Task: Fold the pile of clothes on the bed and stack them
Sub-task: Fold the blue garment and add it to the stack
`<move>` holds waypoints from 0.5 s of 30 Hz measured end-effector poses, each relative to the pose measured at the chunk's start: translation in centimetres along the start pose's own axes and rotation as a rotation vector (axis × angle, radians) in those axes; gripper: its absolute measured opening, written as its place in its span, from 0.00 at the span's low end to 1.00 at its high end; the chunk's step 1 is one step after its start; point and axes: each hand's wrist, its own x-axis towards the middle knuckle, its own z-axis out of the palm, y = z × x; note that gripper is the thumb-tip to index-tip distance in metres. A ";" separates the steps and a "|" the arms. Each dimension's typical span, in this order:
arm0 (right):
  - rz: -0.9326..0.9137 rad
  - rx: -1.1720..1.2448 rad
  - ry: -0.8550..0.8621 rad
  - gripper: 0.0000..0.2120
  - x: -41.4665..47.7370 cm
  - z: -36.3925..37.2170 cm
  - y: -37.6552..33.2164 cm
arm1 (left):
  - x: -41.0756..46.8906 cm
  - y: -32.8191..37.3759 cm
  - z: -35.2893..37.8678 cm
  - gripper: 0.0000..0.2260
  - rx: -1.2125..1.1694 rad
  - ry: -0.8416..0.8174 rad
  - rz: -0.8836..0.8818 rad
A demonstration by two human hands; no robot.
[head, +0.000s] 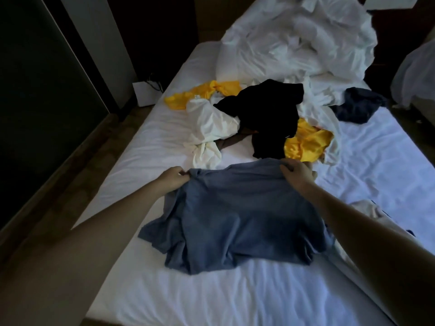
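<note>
no legible text or labels

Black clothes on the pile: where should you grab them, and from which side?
Probably pinch the black clothes at the near end, coming from above on the person's side. They lie on top of the pile, and that end droops onto the bed with nothing over it.

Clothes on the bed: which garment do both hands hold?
The blue-grey shirt: left hand and right hand grip its far edge; the pile beyond lies untouched.
</note>
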 end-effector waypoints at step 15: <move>0.301 0.129 -0.728 0.25 -11.6 12.7 0.5 | 7.2 3.6 12.4 0.36 0.441 -0.115 0.471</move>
